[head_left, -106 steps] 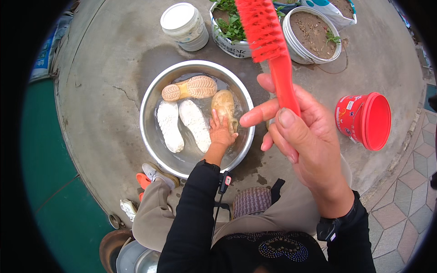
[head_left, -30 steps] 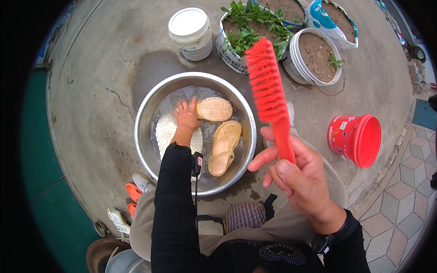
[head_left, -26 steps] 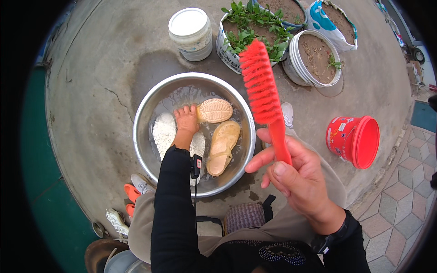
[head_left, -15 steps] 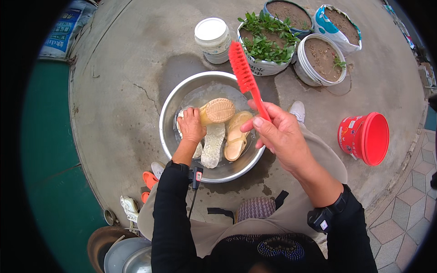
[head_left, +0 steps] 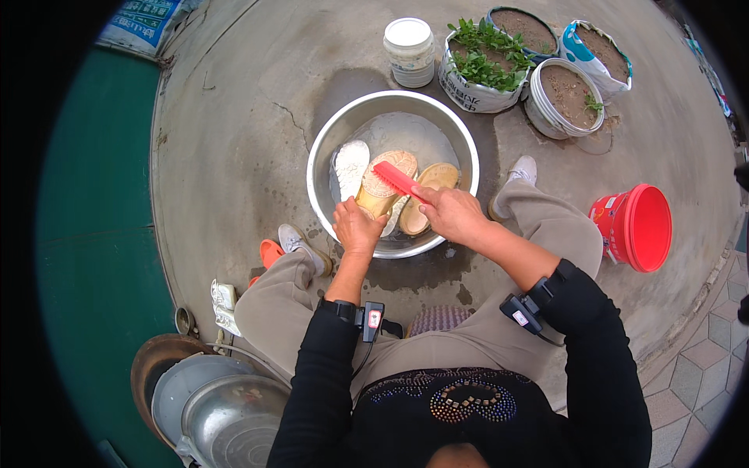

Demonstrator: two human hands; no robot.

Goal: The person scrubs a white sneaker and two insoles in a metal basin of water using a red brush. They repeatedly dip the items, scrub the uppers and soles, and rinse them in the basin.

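My right hand (head_left: pixel 456 212) is closed round the handle of a red scrubbing brush (head_left: pixel 396 178). The bristles lie against the tan sole of a yellow shoe (head_left: pixel 395 161), which is turned sole up. My left hand (head_left: pixel 359 226) grips the near end of that shoe and keeps it tilted in the metal basin (head_left: pixel 314 175). To the left of it a whitish patterned sole (head_left: pixel 353 165) leans in the water. A tan sandal (head_left: pixel 438 176) rests on the right side, partly behind the brush and my right hand. Another pale sole is mostly hidden between them.
A white lidded tub (head_left: pixel 409 54), a leafy planter (head_left: pixel 482 70) and several soil-filled pots stand beyond the basin. A red bucket (head_left: pixel 649 228) lies tipped at the right. Stacked metal pans (head_left: pixel 234 421) sit at the lower left, near white shoes (head_left: pixel 224 306).
The brush has come down from above the basin's right side onto the upturned sole. My left hand has moved to that shoe's near end. The view has shifted.
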